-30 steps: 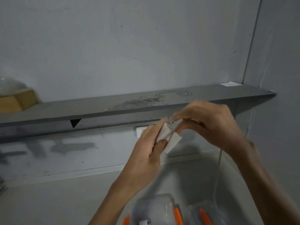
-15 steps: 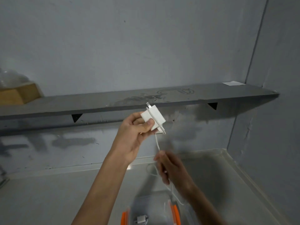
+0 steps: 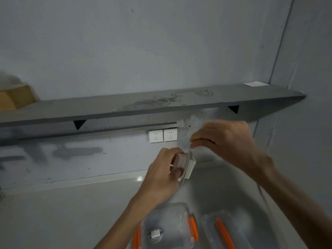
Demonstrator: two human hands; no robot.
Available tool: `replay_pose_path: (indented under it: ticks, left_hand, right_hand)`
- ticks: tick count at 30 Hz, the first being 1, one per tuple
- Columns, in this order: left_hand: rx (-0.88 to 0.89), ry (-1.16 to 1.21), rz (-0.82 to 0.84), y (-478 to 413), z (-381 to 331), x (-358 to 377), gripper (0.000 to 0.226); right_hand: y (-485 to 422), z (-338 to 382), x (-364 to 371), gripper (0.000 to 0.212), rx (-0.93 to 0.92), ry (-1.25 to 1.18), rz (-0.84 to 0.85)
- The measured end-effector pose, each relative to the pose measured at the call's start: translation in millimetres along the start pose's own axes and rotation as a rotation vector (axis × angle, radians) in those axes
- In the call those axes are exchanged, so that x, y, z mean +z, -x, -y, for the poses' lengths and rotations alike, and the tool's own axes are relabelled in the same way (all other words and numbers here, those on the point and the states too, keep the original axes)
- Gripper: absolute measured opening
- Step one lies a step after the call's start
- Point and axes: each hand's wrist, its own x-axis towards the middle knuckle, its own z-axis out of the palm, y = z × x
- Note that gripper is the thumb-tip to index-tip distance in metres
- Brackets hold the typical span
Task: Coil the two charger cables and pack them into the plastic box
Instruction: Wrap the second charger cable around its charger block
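My left hand [image 3: 164,169] grips a white charger block [image 3: 189,166] in mid-air over the counter. Just above and to the right, my right hand [image 3: 226,139] pinches the thin white charger cable [image 3: 186,164], which runs down across the block. A clear plastic box [image 3: 172,212] with orange clips sits on the counter below my hands. A coiled white cable with its plug [image 3: 155,234] lies inside it. Part of the held cable is blurred by motion.
A clear lid [image 3: 233,230] with an orange strip lies right of the box. Two white wall sockets [image 3: 163,135] sit under a long grey shelf [image 3: 143,106]. A wooden object [image 3: 14,97] stands on the shelf's left end. Walls meet in a corner at the right.
My right hand has risen from low over the counter to just above the charger block, carrying the cable up. My left hand with the block has moved down and to the right.
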Motion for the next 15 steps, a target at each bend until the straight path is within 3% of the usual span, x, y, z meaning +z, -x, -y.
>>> replay_pose_path:
  ticks: [3,6,8,10,12,15]
  left_hand:
    - [0.067,0.006,0.020,12,-19,-9,0.040]
    - [0.038,0.094,0.014,8,-31,-28,0.041]
    - [-0.003,0.161,0.008,3,-36,-36,0.040]
    - [-0.077,0.367,0.024,-2,-36,-38,0.039]
    - [-0.147,0.621,0.030,-8,-33,-36,0.036]
    - [-0.248,0.911,-0.030,-23,-23,-31,0.031]
  right_hand:
    - [-11,-13,5,0.026,0.171,-0.161,0.007]
    - [-5,-26,38,0.012,0.407,-0.528,0.150]
    - [8,-17,67,0.024,0.525,-0.731,0.212]
    - [23,1,91,0.042,0.705,-0.947,0.206]
    - [36,24,104,0.040,0.883,-1.170,0.189]
    - [51,55,110,0.045,0.964,-1.396,0.173]
